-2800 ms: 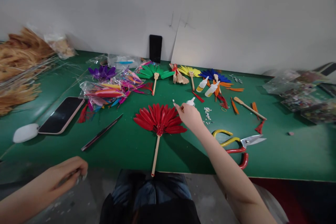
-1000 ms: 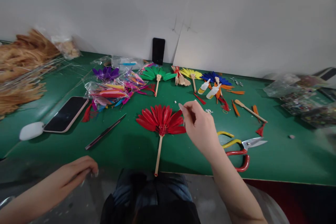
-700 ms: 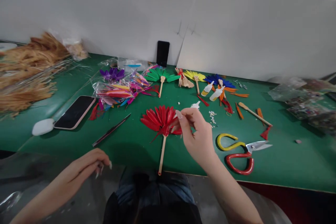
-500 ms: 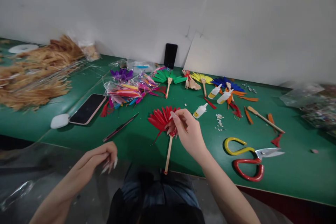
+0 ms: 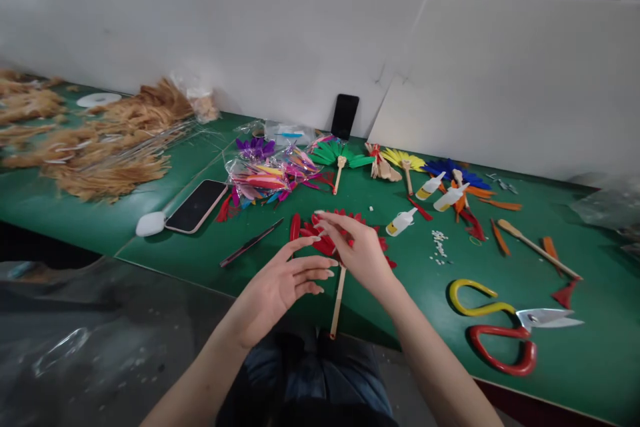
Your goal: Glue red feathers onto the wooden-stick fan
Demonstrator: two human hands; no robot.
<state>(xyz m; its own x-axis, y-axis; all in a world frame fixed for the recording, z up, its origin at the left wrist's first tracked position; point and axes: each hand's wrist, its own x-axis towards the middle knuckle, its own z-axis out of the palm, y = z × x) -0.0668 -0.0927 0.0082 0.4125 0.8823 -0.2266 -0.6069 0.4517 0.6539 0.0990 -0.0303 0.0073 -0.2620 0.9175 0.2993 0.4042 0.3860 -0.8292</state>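
Observation:
A red feather fan [image 5: 302, 229] on a wooden stick [image 5: 339, 295] lies on the green table [image 5: 575, 360] near its front edge. My right hand [image 5: 359, 248] rests on the fan's middle with its fingers stretched out to the left. My left hand [image 5: 283, 281] hovers just left of the stick, fingers spread, holding nothing, with its fingertips close to the right hand. A small white glue bottle [image 5: 401, 221] lies to the right of the fan, beside a scatter of tiny white beads [image 5: 439, 244].
Yellow and red handled scissors [image 5: 495, 333] lie at the right. A dark thin tool [image 5: 253, 251], a phone [image 5: 197, 205] and a white oval object [image 5: 150, 223] are at the left. Bags of coloured feathers [image 5: 265, 177], finished fans [image 5: 340, 155] and tan feathers [image 5: 110, 147] sit behind.
My left hand rose from below the table edge to the fan and spread its fingers. My right hand came back from the glue bottle onto the fan. The view swung left.

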